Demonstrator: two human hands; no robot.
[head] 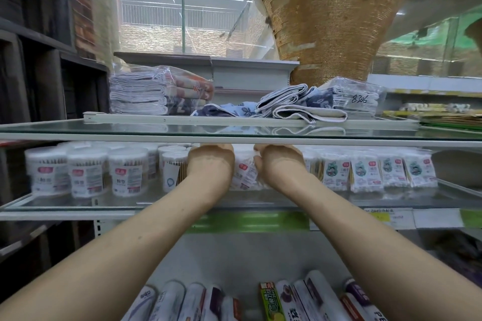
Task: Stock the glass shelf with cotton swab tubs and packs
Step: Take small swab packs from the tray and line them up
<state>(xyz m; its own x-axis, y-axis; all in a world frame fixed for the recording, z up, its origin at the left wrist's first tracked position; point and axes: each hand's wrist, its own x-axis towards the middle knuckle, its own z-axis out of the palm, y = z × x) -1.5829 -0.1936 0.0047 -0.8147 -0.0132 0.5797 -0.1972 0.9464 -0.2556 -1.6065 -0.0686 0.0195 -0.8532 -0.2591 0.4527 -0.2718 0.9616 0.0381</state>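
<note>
Both my hands reach into the middle glass shelf. My left hand and my right hand hold a clear cotton swab pack between them, upright on the shelf. My fingertips are hidden behind the hands and the upper shelf's edge. Left of my hands stand several round cotton swab tubs with red labels, and smaller tubs stand right beside my left hand. A row of flat cotton swab packs with green labels stands to the right of my right hand.
The upper glass shelf sits just above my knuckles and carries bagged and loose folded towels. Below, the bottom shelf holds several rolls and boxes of wrap. Dark wooden shelving is at the left.
</note>
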